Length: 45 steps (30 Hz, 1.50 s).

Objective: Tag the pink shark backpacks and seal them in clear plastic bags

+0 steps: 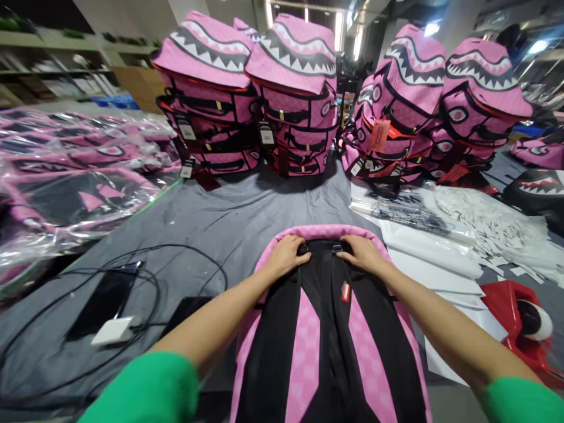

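— What is pressed at the left?
— The pink backpack [328, 341], lying strap-side up on the grey surface [229, 217], is pressed near its top by the left hand [286, 255], fingers curled narrow.
— And right?
— The right hand [363, 254] is laid likewise; the long axis runs away from the body.

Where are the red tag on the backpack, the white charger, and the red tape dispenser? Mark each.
red tag [345, 291], head view, its middle.
white charger [113, 331], head view, top face.
red tape dispenser [506, 302], head view, red body.

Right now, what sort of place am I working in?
Probably a bag factory's packing floor: rows of identical pink shark-mouth backpacks with hang tags, finished ones sealed in clear plastic bags, and a stack of empty clear polybags.
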Tool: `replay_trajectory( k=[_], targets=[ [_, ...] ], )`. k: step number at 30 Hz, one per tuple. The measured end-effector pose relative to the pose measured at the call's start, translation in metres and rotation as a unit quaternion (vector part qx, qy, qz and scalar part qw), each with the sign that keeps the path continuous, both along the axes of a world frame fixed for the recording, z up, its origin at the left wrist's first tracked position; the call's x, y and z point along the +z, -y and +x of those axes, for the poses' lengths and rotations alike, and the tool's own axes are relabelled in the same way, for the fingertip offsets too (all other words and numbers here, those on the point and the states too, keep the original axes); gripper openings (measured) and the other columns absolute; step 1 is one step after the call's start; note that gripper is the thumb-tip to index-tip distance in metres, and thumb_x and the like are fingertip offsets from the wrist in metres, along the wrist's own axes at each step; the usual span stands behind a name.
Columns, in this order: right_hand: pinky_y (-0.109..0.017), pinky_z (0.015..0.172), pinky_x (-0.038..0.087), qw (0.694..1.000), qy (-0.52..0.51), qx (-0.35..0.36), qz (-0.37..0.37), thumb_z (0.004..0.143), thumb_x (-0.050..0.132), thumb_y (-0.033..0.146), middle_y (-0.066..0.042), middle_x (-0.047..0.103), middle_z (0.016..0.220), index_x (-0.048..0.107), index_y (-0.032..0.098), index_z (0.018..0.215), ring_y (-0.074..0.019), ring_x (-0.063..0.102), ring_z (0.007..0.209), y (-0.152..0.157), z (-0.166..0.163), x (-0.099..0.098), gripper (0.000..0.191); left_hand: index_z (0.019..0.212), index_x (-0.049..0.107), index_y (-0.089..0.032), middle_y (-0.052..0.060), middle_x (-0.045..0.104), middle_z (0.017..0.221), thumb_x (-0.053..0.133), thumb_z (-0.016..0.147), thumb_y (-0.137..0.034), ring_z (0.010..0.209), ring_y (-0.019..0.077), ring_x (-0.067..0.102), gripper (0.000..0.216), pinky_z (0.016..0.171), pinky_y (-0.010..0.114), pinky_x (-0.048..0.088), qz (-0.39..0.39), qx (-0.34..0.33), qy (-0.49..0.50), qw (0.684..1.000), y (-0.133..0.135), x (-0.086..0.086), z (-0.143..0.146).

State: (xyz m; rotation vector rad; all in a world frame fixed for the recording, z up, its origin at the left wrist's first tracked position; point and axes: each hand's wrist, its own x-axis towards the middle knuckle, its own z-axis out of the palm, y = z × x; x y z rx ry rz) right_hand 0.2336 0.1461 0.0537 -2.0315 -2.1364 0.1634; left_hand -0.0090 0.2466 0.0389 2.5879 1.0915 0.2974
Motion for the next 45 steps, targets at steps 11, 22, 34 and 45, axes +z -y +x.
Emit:
replay_trajectory(
  k=[11,22,34,45],
  targets=[
    [-0.043,0.088,0.048,0.988,0.090,-0.124,0.020,0.095,0.057,0.055,-0.020,0.068,0.111,0.059,0.012,0.117,-0.0345,0.064,0.106,-0.051,-0.022,-0.001,0.049,0.160,0.017,-0.028,0.019,0.003,0.167,0.044,0.080,-0.084,0.152,0.0424,-0.003,0.101,0.117,0.067,0.013,-0.101,0.015,-0.062,0.993,0.029,0.031,0.031],
    [-0.029,0.090,0.044,0.994,0.065,-0.088,-0.007,0.082,0.076,0.020,-0.011,0.065,0.125,0.063,0.019,0.119,-0.0255,0.059,0.117,-0.059,0.034,0.039,0.040,0.154,0.035,-0.036,0.004,0.001,0.169,0.049,0.090,-0.067,0.152,0.0436,0.005,0.072,0.123,0.057,0.011,-0.060,0.108,-0.017,0.992,0.047,0.005,0.029],
    [-0.038,0.090,0.045,0.985,0.061,-0.158,-0.014,0.086,0.071,0.029,-0.017,0.064,0.125,0.060,0.017,0.123,-0.0313,0.059,0.116,-0.117,0.027,0.023,0.041,0.151,0.043,-0.027,0.010,0.013,0.168,0.048,0.093,-0.061,0.152,0.0419,0.010,0.068,0.121,0.061,0.015,0.031,0.175,0.012,0.984,0.011,-0.012,0.056],
    [-0.053,0.119,0.026,0.982,0.072,0.172,0.021,0.102,0.044,0.046,-0.015,0.048,0.151,0.048,0.018,0.146,-0.0308,0.039,0.142,0.075,-0.086,0.026,0.053,0.146,0.041,-0.009,0.017,0.038,0.156,0.019,0.102,-0.020,0.149,0.0329,0.025,0.051,0.120,0.058,0.018,0.010,0.190,0.112,0.975,0.009,0.005,0.048]
  ],
)
